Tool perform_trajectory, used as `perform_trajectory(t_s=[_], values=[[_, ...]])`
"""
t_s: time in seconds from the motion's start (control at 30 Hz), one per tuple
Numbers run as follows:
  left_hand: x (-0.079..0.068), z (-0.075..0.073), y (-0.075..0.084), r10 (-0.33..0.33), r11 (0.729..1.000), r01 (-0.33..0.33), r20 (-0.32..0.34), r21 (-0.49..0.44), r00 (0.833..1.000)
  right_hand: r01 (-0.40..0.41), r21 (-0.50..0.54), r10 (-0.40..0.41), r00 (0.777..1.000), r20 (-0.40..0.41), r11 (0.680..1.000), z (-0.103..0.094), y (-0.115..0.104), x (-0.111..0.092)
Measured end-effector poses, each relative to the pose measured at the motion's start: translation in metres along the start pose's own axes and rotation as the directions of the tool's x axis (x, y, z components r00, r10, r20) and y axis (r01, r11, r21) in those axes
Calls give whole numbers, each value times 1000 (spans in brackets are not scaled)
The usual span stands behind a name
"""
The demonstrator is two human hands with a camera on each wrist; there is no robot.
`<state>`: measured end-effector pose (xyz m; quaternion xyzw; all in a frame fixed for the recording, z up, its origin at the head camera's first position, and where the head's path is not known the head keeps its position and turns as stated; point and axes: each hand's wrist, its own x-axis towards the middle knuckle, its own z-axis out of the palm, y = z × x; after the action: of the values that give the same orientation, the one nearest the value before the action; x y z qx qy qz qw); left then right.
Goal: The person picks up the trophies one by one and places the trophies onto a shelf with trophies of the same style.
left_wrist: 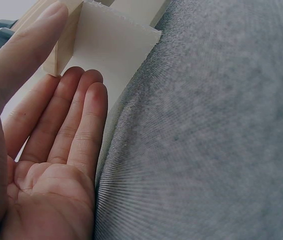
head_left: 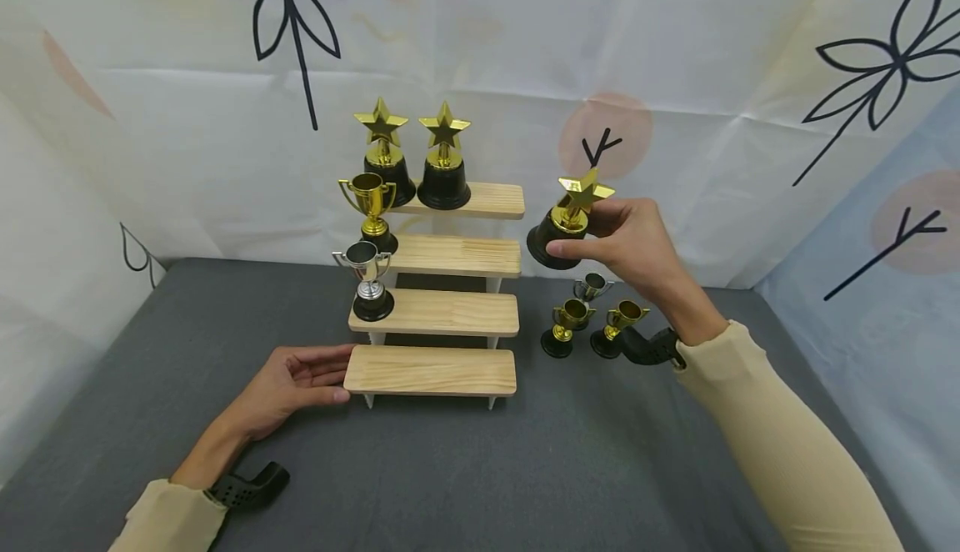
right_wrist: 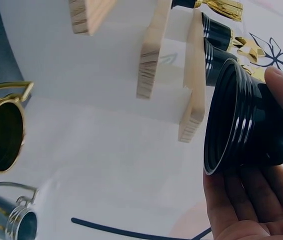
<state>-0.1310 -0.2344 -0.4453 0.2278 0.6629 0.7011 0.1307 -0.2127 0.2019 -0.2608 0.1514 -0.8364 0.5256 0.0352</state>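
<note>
In the head view my right hand (head_left: 633, 243) grips a gold star trophy (head_left: 567, 218) by its black base, tilted and raised beside the top of a wooden step shelf (head_left: 431, 371). The right wrist view shows the hollow underside of that base (right_wrist: 254, 125) between thumb and fingers. At the shelf's lower left, my left hand (head_left: 288, 389) lies with fingers nearly straight, fingertips right at the end of the bottom step. Two star trophies (head_left: 444, 181) stand on the top step. Below them, at the left ends, are a gold cup (head_left: 370, 193) and a silver cup (head_left: 369, 264).
Right of the shelf, two small gold cups (head_left: 573, 313) (head_left: 624, 315) and a small silver cup (head_left: 591, 285) stand on the grey table (head_left: 420, 477), under my right forearm. A white patterned cloth (head_left: 480, 52) hangs close behind the shelf.
</note>
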Motion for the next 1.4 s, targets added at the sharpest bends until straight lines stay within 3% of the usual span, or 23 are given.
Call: perform_trajectory(t_s=[0.57, 1.4], values=[[0, 0, -2, 8, 1000, -8, 12, -24, 1000, 93, 64, -94, 996, 7, 994, 12, -20, 22], [0, -1, -1, 8, 1000, -7, 11, -28, 1000, 110, 72, -114, 991, 64, 991, 34, -36, 48]])
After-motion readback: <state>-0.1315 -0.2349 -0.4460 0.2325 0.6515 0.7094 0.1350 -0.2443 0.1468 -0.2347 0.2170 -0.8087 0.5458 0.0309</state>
